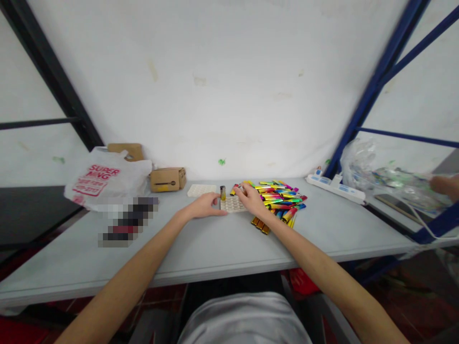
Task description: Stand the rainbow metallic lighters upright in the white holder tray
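A white tray with rows of round holes lies on the table in front of me. One gold lighter with a dark top stands upright at the tray's left end. My left hand grips that end, its thumb along the near edge and its fingertips close beside the standing lighter. Over the tray's right part, my right hand has its fingers closed around what looks like a lighter, mostly hidden by the fingers. Right beside this hand spreads a pile of shiny multicoloured lighters.
Behind my left hand lies a second white tray. A cardboard box and a white plastic bag stand to the left, near a blurred-out patch. At right are a power strip, clear plastic bags and part of another person's hand.
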`<state>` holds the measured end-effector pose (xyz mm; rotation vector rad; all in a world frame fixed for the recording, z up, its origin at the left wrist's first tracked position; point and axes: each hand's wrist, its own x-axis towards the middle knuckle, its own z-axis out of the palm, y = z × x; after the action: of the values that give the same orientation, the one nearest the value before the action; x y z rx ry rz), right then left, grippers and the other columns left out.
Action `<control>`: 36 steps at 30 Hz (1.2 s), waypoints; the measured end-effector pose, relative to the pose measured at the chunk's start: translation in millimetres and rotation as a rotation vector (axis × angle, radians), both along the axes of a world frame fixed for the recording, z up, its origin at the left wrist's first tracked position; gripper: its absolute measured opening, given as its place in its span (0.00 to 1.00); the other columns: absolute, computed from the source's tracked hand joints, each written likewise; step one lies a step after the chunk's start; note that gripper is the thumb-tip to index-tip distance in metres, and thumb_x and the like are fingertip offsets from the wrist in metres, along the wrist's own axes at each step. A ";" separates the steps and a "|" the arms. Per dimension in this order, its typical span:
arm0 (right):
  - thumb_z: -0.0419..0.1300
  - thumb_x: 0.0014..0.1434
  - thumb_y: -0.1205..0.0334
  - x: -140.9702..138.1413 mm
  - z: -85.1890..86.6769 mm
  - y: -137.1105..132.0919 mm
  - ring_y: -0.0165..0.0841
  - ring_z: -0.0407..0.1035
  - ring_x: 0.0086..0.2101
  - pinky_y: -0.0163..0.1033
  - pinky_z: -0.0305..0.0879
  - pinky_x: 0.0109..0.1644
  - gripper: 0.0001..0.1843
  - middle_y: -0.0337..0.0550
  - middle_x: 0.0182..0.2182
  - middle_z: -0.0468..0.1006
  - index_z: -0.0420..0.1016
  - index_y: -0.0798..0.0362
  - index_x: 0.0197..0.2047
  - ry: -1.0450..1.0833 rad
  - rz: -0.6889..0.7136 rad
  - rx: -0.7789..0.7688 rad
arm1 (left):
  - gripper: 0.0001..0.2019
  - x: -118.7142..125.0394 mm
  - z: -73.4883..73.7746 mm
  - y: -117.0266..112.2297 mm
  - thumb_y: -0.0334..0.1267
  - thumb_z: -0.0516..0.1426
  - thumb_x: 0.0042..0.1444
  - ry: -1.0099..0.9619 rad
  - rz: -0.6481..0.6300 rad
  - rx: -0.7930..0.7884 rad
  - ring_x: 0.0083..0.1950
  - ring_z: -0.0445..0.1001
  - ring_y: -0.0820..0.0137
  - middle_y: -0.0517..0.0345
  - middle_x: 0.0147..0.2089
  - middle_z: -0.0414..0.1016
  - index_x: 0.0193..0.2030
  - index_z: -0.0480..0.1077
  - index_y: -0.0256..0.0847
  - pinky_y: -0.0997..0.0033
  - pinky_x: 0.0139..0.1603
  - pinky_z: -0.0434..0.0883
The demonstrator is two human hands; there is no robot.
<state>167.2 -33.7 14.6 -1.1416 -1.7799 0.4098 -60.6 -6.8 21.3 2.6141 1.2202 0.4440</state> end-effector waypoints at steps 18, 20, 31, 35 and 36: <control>0.48 0.74 0.52 -3.8 0.3 3.5 0.32 0.72 0.31 0.35 0.59 0.38 0.19 0.42 0.30 0.79 0.71 0.53 0.36 -0.284 0.084 0.042 | 0.31 2.8 2.3 -2.8 0.67 0.61 0.47 0.021 -0.007 -0.009 0.33 0.66 0.66 0.57 0.34 0.70 0.41 0.71 0.38 0.69 0.32 0.58; 0.49 0.74 0.55 -7.7 -1.5 5.2 0.33 0.73 0.34 0.36 0.60 0.39 0.16 0.45 0.33 0.80 0.71 0.54 0.38 -0.359 0.077 0.040 | 0.32 2.5 2.3 -3.4 0.67 0.61 0.47 0.014 -0.011 -0.014 0.33 0.66 0.66 0.57 0.34 0.69 0.44 0.72 0.38 0.69 0.32 0.58; 0.44 0.75 0.51 -27.9 1.4 6.8 0.40 0.74 0.43 0.40 0.64 0.46 0.20 0.55 0.44 0.79 0.69 0.57 0.52 -0.786 -0.071 0.058 | 0.34 2.0 0.1 -1.7 0.64 0.63 0.47 -0.035 -0.029 -0.031 0.35 0.68 0.65 0.56 0.37 0.72 0.51 0.73 0.38 0.69 0.35 0.61; 0.50 0.73 0.51 -32.3 1.4 2.1 0.44 0.73 0.45 0.44 0.63 0.50 0.19 0.58 0.45 0.79 0.74 0.56 0.51 -0.875 -0.077 0.082 | 0.30 2.4 -0.8 -0.6 0.65 0.62 0.46 -0.034 -0.021 -0.013 0.34 0.68 0.65 0.57 0.34 0.71 0.42 0.73 0.39 0.68 0.34 0.61; 0.51 0.72 0.52 -31.2 1.2 2.4 0.43 0.73 0.45 0.44 0.63 0.50 0.18 0.57 0.45 0.79 0.75 0.56 0.49 -0.865 -0.059 0.086 | 0.30 2.5 -1.0 -0.4 0.65 0.62 0.46 -0.029 -0.010 -0.011 0.33 0.67 0.65 0.57 0.34 0.70 0.41 0.73 0.39 0.68 0.33 0.61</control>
<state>136.0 -31.3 15.8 -1.4208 -2.4488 -0.2524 -58.1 -7.2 20.4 2.5945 1.1960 0.4697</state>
